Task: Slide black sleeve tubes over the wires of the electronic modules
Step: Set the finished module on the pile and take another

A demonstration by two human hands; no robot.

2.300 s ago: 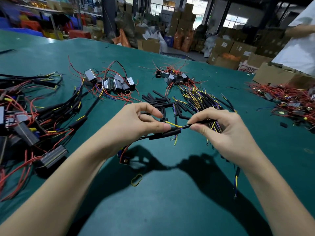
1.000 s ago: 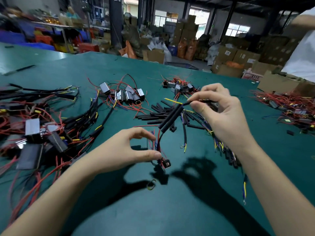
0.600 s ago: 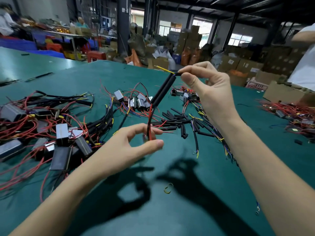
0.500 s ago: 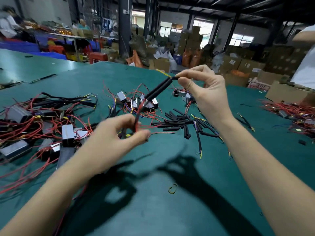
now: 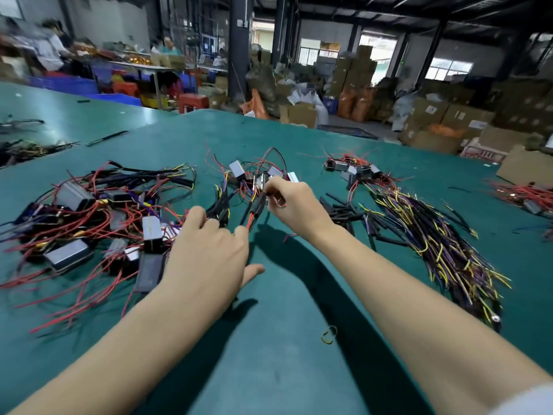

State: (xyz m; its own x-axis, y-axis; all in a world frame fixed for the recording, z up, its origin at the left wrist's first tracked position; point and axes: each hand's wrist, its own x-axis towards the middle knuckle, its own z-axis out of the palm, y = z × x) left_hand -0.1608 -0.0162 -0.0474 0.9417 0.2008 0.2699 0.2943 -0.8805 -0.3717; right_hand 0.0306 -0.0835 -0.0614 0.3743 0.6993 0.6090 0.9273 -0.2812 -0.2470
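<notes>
A warehouse floor stacked with cardboard boxes [image 5: 431,115] lies beyond the far edge of my green worktop [image 5: 269,354].

My right hand [image 5: 294,202] is curled, its fingertips pinching the top end of a black sleeve tube [image 5: 258,207] that hangs toward the worktop with red wires [image 5: 249,221] showing out of its lower end. My left hand [image 5: 209,256] is spread flat with straight fingers, holding nothing; its fingertips reach the near edge of the finished pile, just beside the lower end of that tube.

Left of the left hand lies the heap of sleeved modules [image 5: 89,214], grey boxes tangled in red leads. Just past the right hand sits a small cluster of unsleeved modules [image 5: 257,178]; a second cluster [image 5: 353,170] sits farther right. Loose cut sleeves [image 5: 344,209] lie right of my right wrist, and beyond them a long fan of yellow-and-purple wire bundles [image 5: 434,244]. A yellow rubber band [image 5: 329,335] rests near, between my forearms.

I judge this piece is about to be laid with the finished ones. The risk is snagging: the dangling red wires could hook leads in the neighbouring cluster, or the sleeve could slip back down the wires if I let go carelessly.
</notes>
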